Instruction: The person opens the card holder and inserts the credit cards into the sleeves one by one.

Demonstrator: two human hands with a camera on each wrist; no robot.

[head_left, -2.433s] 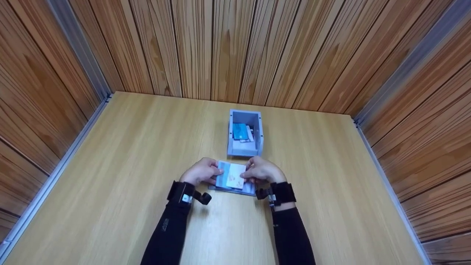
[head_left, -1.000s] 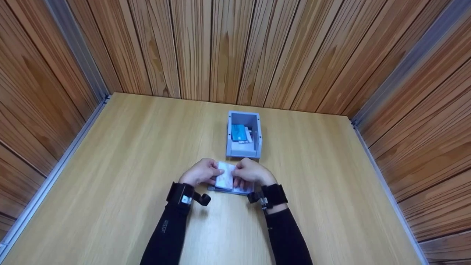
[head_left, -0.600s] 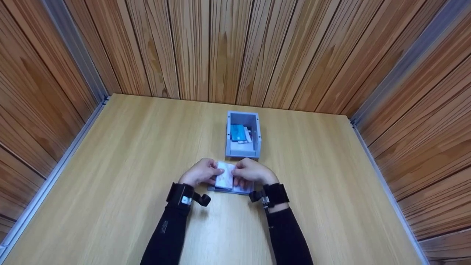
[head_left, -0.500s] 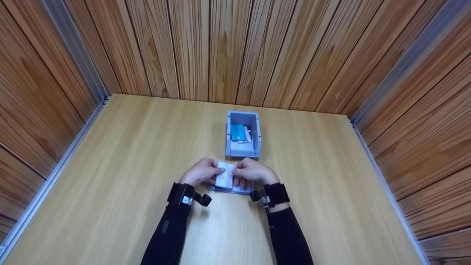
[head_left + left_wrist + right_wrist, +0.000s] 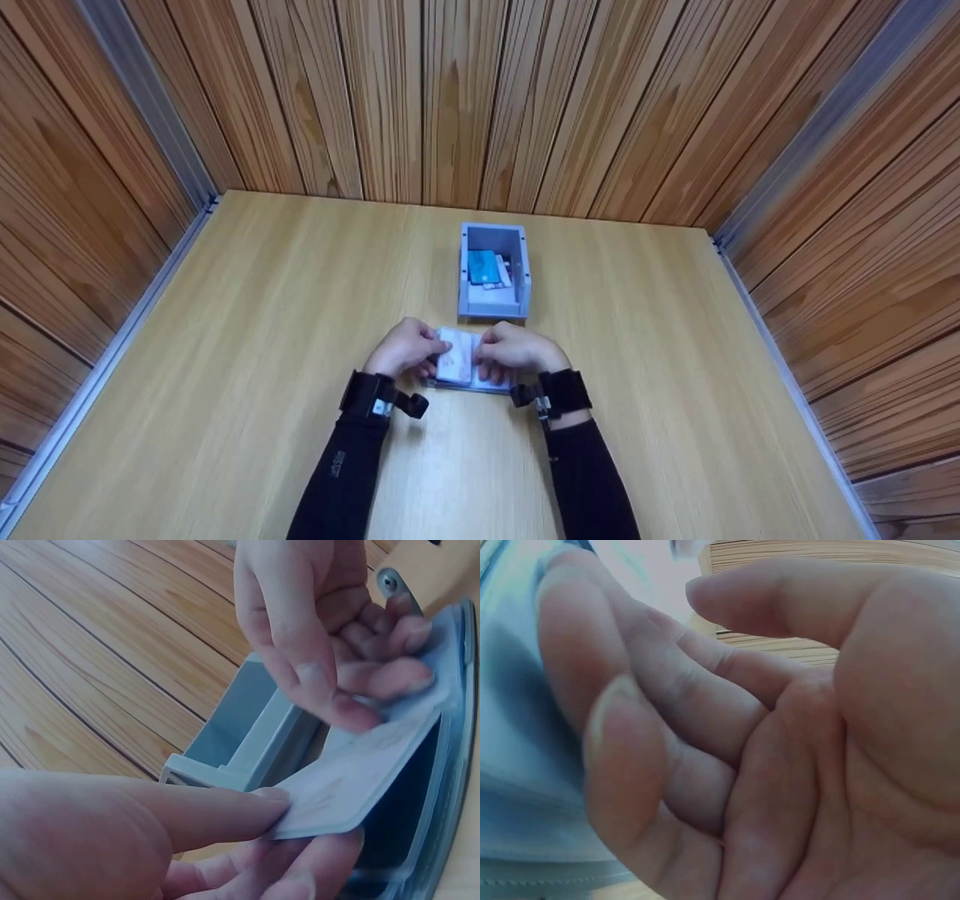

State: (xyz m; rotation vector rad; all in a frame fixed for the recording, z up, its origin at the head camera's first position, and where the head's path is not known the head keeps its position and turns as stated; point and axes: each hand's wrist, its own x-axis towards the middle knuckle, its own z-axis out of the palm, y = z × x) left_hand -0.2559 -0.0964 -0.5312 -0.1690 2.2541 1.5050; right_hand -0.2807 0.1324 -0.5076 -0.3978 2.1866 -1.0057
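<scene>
A small card holder [image 5: 491, 384] with clear plastic sleeves lies spread on the table. My left hand [image 5: 405, 349] pinches one sleeve page [image 5: 454, 358], which carries a whitish card, between thumb and fingers. In the left wrist view this page [image 5: 345, 784] stands tilted up, above a dark sleeve [image 5: 405, 799]. My right hand [image 5: 525, 350] rests its loosely bent fingers on the right half of the holder. Its thumb [image 5: 780, 596] stands apart from the fingers in the right wrist view. A strap with a snap [image 5: 388, 583] sticks out from the holder's far end.
Just behind the hands stands a grey open-topped box [image 5: 492, 309]. Inside it lie a blue card [image 5: 482, 267] and a few small whitish pieces [image 5: 504, 271]. Wood-panelled walls [image 5: 465, 97] enclose the table [image 5: 225, 375] at the back and both sides.
My right hand has shifted left from the holder's right edge. A page with a light blue part has given way to a whitish one, which my left hand has lately drawn slightly left.
</scene>
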